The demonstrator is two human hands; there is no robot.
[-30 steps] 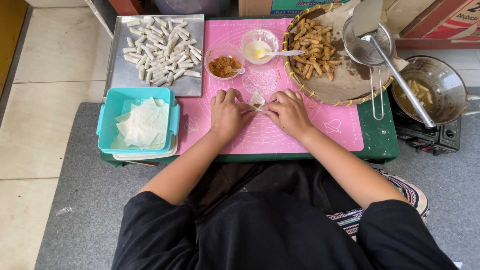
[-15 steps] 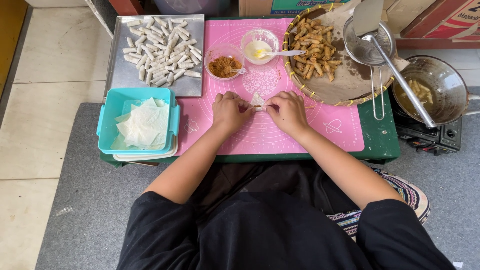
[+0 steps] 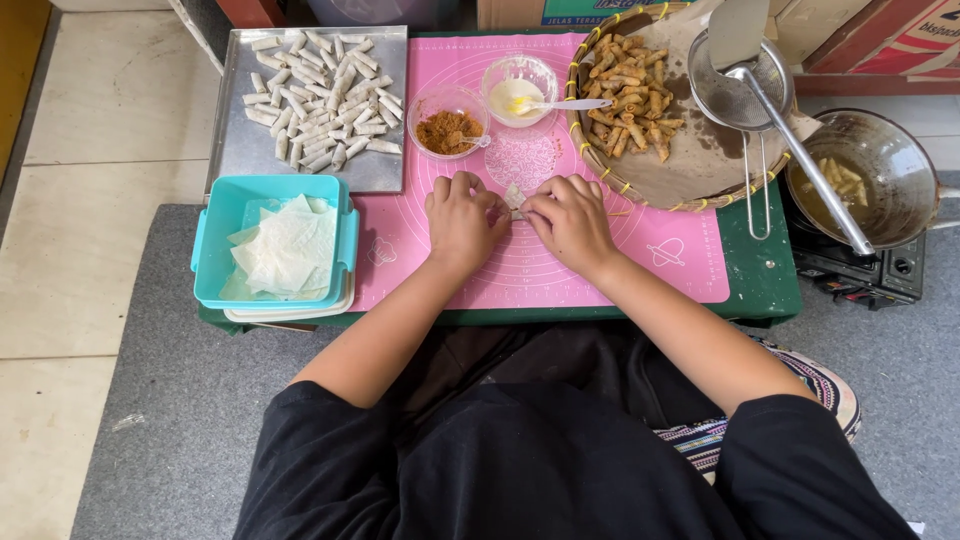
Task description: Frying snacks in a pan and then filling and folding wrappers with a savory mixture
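Wrapper pinched between both hands over the pink mat.

Left hand and right hand meet at the mat's middle, fingers curled in, each gripping an end of the small pale wrapper just above the mat. Behind them stand a bowl of brown filling and a bowl of white paste with a spoon. Left of the mat sit a teal box of wrapper sheets and a tray of raw rolls; to the right, a basket of fried rolls and a pan.
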